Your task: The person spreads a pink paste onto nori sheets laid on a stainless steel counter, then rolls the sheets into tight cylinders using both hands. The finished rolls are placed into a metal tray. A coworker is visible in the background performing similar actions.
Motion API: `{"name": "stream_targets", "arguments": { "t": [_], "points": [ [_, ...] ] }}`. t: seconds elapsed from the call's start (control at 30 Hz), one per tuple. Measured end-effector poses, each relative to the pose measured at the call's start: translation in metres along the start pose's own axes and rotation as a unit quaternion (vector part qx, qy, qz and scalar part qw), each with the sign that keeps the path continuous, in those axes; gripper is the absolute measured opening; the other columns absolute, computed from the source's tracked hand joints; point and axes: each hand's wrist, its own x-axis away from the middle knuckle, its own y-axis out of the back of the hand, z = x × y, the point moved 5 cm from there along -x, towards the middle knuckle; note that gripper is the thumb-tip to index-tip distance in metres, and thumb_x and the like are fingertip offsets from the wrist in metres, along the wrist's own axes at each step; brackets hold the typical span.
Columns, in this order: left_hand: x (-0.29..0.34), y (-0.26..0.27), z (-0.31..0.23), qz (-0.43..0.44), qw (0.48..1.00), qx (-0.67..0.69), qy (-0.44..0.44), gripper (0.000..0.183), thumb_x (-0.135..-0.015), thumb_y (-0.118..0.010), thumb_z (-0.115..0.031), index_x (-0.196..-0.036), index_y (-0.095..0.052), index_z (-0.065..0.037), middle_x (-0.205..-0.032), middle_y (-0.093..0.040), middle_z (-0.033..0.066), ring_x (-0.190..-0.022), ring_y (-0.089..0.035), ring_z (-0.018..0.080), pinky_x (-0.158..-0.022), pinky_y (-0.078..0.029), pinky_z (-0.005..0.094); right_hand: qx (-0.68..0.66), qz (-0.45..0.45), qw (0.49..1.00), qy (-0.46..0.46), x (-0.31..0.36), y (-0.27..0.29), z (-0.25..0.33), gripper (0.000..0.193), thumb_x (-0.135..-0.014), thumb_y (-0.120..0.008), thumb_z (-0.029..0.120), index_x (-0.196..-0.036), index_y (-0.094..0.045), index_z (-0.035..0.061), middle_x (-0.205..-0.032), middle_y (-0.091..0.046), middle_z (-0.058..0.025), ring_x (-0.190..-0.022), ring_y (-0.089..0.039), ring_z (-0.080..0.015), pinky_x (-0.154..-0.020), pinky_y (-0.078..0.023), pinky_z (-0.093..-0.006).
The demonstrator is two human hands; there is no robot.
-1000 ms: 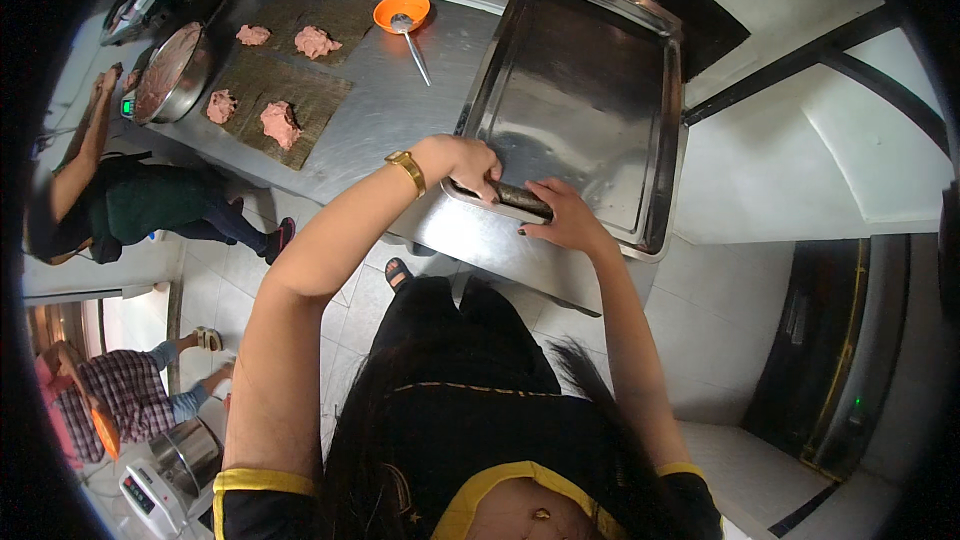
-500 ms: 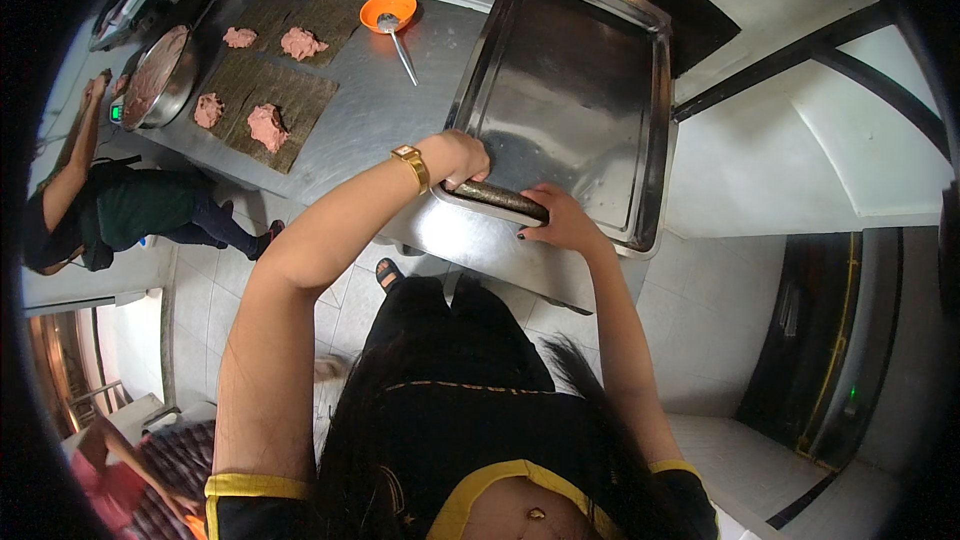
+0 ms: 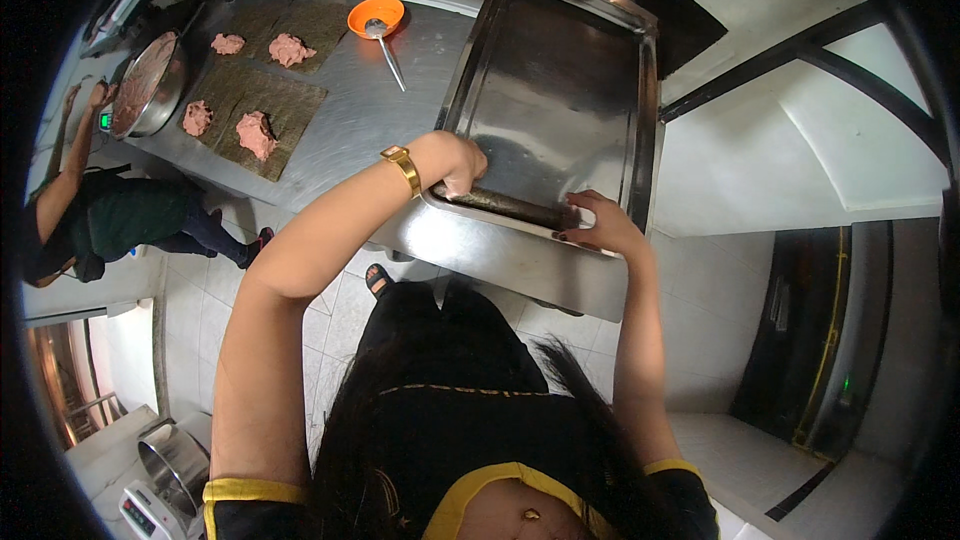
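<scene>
A long, dark green seaweed roll (image 3: 510, 205) lies along the near wall inside a large steel tray (image 3: 652, 90). My left hand (image 3: 462, 162) curls its fingers over the roll's left end; the fingertips are partly hidden. At the other end, my right hand (image 3: 608, 225) has its thumb and fingers bent around the roll's tip. On the steel table, to the left of the tray, seaweed sheets (image 3: 305, 105) carry mounds of pink meat paste (image 3: 257, 135).
An orange bowl (image 3: 361, 26) with a spoon (image 3: 392, 62) stands behind the sheets. Farther left is a big steel bowl of pink paste (image 3: 178, 90), with a co-worker (image 3: 130, 210) beside it. A scale (image 3: 150, 515) and a steel bowl (image 3: 172, 465) show at the lower left.
My right hand has slid rightward along the roll to its end, baring more of the roll. My left hand stays at the left end. The person at lower left is out of sight.
</scene>
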Motion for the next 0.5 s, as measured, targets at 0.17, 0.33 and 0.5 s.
{"name": "stream_targets", "arguments": {
  "t": [0.17, 0.33, 0.5],
  "points": [
    [0.000, -0.009, -0.022, -0.029, 0.999, -0.004, -0.029, 0.068, -0.062, -0.083, -0.029, -0.120, -0.060, -0.004, -0.126, -0.058, 0.0149, -0.113, -0.057, 0.0313, -0.089, -0.050, 0.0412, 0.060, -0.042, 0.992, 0.100, -0.024, -0.043, 0.041, 0.078, -0.068, -0.079, 0.032, -0.132, -0.048, 0.0007, -0.130, -0.050, -0.0205, -0.116, -0.052, -0.0344, -0.096, -0.044, -0.0386],
    [0.002, -0.018, -0.029, -0.060, 0.994, 0.030, -0.083, 0.073, -0.061, -0.081, -0.034, -0.124, -0.056, -0.007, -0.126, -0.054, 0.0202, -0.115, -0.054, 0.0347, -0.095, -0.046, 0.0409, -0.056, -0.049, 0.992, 0.104, -0.025, -0.066, 0.044, 0.075, -0.073, -0.075, 0.034, -0.135, -0.047, 0.0036, -0.134, -0.048, -0.0202, -0.118, -0.051, -0.0354, -0.100, -0.041, -0.0381],
    [-0.017, -0.019, -0.008, -0.110, 0.985, 0.095, -0.092, 0.051, -0.073, -0.073, -0.029, -0.119, -0.062, -0.008, -0.112, -0.064, 0.0147, -0.106, -0.060, 0.0327, -0.089, -0.049, 0.0409, -0.192, -0.039, 0.980, 0.030, -0.036, -0.045, 0.021, 0.036, -0.085, -0.065, 0.017, -0.119, -0.063, 0.0058, -0.115, -0.062, -0.0154, -0.101, -0.061, -0.0276, -0.087, -0.047, -0.0334]
  ]
}}
